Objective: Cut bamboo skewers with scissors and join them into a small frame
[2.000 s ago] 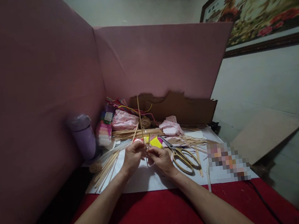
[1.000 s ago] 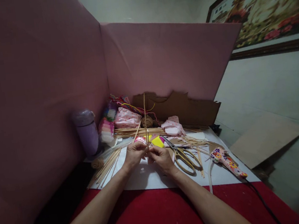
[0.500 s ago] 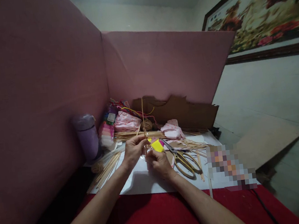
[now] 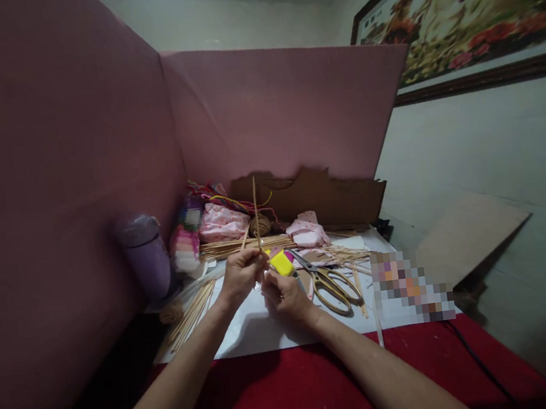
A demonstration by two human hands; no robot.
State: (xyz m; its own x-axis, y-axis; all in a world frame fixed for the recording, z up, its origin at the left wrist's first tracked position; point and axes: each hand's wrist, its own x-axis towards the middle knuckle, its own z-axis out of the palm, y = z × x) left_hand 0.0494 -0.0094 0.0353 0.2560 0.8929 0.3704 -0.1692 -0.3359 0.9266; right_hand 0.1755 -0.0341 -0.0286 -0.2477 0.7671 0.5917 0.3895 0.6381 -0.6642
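A thin stick (image 4: pixel 257 213) stood nearly upright above a white sheet (image 4: pixel 244 337), its lower part pinched between the thumb and fingers of the left hand (image 4: pixel 242 276). The right hand (image 4: pixel 287 297) was just beside, at four o'clock, fingers curled; whether they gripped the stick's lower end could not be told. With the hands as the clock's centre, a yellow block (image 4: pixel 281 263) lay close at one o'clock and gold-handled scissors (image 4: pixel 319 275) at three, blades toward eleven. Loose sticks (image 4: pixel 192 315) fanned out near nine. A row of sticks (image 4: pixel 278 243) lay at twelve, a twine ball (image 4: pixel 259 226) beyond it. Spotted pink cloth (image 4: pixel 307 232) was at two, a purple tumbler (image 4: pixel 147 266) near ten, and red cloth (image 4: pixel 286 395) at six.
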